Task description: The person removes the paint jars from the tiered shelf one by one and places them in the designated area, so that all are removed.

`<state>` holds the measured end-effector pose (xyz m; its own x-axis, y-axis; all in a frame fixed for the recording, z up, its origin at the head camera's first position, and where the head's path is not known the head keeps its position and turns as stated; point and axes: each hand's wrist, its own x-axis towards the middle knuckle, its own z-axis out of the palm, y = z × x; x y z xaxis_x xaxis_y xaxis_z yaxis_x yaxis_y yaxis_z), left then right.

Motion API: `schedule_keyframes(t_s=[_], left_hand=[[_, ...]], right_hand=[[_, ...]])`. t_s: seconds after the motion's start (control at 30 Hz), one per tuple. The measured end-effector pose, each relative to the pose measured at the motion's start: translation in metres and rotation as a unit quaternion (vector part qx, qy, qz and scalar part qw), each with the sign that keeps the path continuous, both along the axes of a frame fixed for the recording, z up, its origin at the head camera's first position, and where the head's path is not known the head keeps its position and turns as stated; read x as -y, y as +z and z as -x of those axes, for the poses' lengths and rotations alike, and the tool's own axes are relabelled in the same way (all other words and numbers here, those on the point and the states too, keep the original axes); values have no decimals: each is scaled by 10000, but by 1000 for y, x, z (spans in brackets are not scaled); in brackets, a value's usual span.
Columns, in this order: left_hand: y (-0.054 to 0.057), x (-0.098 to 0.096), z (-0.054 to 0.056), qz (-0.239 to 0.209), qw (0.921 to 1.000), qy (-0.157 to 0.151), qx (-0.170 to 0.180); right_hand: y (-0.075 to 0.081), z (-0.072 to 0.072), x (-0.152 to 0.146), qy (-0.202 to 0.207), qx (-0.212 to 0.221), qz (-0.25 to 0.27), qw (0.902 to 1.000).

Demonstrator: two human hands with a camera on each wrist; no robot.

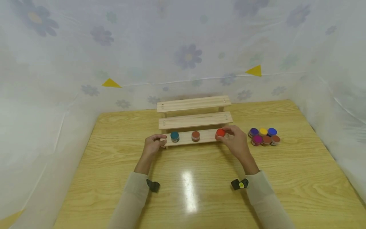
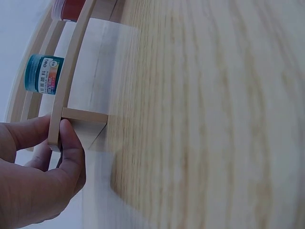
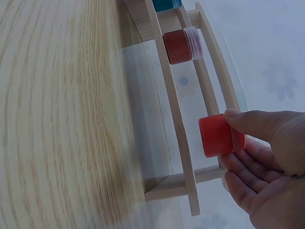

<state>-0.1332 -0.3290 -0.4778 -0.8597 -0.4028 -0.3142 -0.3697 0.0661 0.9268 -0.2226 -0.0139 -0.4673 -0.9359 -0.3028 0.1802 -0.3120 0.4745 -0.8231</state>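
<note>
A three-step wooden rack (image 1: pixel 185 138) stands on the table. My left hand (image 1: pixel 152 145) pinches the left end of its lowest board between thumb and fingers. With thumb and fingertips, my right hand (image 1: pixel 236 142) grips a bright red paint jar (image 3: pixel 217 135) by its lid over the board's right part. In the right wrist view a gap shows between the jar's base and the board. A teal paint jar (image 2: pixel 44 74) sits upright on the lowest board near its left end. Midway along that board stands a reddish-brown paint jar (image 1: pixel 195 136).
Right of the rack, several paint jars cluster on the table, among them a yellow jar (image 1: pixel 263 131), a blue jar (image 1: pixel 272 132) and a magenta jar (image 1: pixel 256 140). The rack's middle board (image 1: pixel 195 120) and top board (image 1: pixel 194 103) rise behind, close to a flower-printed curtain (image 1: pixel 137 47).
</note>
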Motion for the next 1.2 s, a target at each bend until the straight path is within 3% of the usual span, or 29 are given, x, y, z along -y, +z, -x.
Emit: schedule_keyframes(t_s=[0.23,0.47,0.77,0.87,1.0,1.2], left_hand=[[-2,1,0,57,10000,-10,16],[-1,3,-1,-113,9999,-87,23],[30,-10,-11,-85,9997,-206,121],[34,-12,-13,-55,9997,-206,144],[28,-9,-9,-126,9997,-173,127],[1,1,-1,-128,9999,-55,22]], right_hand=[[-3,0,-9,-25,-324,126,9994],[-1,-2,-16,-171,-270,82,9995],[-1,-5,-33,-524,138,85,9985],[-3,-6,-39,-598,46,99,9982],[-6,-7,-48,-613,-253,-63,9978],[-10,-10,-61,-640,-250,-106,9976]])
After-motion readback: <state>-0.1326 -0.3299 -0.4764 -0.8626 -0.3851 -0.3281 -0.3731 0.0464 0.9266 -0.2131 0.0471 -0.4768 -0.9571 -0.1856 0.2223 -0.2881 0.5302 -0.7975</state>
